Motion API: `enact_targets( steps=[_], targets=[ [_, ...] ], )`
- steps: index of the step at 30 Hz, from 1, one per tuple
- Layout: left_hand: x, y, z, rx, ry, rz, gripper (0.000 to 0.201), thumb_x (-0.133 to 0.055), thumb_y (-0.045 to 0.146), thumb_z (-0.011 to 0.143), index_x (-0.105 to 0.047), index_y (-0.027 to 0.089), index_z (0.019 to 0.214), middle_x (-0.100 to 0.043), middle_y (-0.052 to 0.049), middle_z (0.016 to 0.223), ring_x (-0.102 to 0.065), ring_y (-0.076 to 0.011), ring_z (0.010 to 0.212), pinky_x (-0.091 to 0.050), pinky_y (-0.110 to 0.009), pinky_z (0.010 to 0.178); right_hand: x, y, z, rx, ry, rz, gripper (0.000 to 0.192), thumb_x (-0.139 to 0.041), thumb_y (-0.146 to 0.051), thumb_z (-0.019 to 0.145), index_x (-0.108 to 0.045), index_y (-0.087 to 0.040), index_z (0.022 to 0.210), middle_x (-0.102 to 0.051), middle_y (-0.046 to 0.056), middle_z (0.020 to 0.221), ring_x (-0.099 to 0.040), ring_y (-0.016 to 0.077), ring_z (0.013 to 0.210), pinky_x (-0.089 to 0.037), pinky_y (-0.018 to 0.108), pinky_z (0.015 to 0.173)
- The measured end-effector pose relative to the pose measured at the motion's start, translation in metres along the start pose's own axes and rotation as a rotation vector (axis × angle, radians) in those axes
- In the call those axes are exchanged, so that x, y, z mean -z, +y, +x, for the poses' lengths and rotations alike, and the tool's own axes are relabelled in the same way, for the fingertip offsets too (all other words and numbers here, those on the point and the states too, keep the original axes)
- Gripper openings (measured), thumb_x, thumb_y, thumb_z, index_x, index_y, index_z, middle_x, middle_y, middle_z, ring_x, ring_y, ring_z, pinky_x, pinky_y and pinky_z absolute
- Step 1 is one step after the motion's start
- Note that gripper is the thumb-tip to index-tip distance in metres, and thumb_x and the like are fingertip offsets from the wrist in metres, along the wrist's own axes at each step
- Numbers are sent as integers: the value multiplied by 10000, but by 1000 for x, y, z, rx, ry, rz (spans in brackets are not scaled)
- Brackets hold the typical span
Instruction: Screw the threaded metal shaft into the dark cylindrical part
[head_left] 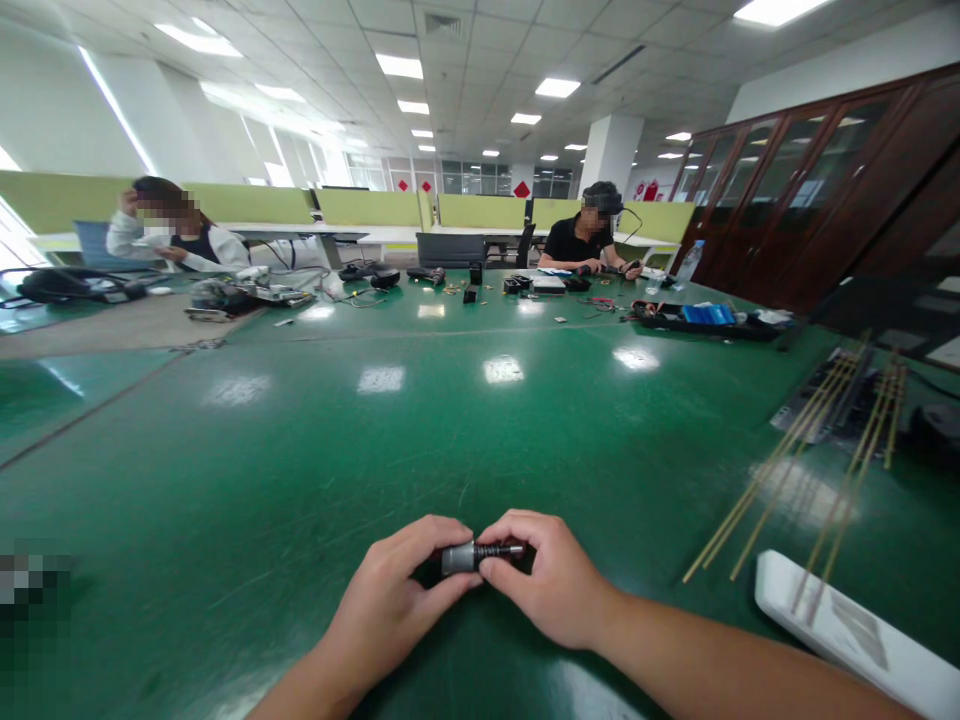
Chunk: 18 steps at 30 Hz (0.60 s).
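Observation:
Both my hands meet low in the middle of the view, just above the green table (420, 430). My left hand (394, 600) grips the grey metal body of a small cylindrical part (459, 557). My right hand (551, 580) pinches the dark threaded shaft (501, 550) that sticks out of that part to the right. Fingers hide the rest of the piece.
Several thin brass rods (795, 470) lie slanted at the right, over a white flat object (855, 630). A black tray with blue items (709, 318) sits further back. Two other people (589, 240) (176, 240) work at the far side among tools and cables.

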<state>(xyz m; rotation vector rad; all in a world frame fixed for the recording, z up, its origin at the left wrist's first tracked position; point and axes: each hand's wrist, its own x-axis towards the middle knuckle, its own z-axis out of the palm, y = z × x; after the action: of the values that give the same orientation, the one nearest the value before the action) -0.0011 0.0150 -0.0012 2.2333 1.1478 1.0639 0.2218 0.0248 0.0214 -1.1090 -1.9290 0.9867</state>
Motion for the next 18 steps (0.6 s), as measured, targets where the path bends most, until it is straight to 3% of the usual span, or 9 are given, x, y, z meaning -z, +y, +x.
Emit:
enact_targets(
  steps=[9,18],
  targets=[
    [0,3,-1,-17,10,-5,318,-745,275,879,-609,267,1166,-674,-28,1080,-656,-163,964,-541,-247,844,1,-3,0,-20,-3,34,116,-713,-197,825,-755,-214,931,-721,5,854,-650,161,783,-478,271,736],
    [1,4,-1,-44,-1,11,326,-751,240,873,-606,274,1163,-676,-12,1076,-646,-153,1004,-526,-251,901,1,-3,1,0,-7,25,107,-723,-182,822,-765,-217,914,-723,-2,843,-659,151,783,-467,264,728]
  ],
)
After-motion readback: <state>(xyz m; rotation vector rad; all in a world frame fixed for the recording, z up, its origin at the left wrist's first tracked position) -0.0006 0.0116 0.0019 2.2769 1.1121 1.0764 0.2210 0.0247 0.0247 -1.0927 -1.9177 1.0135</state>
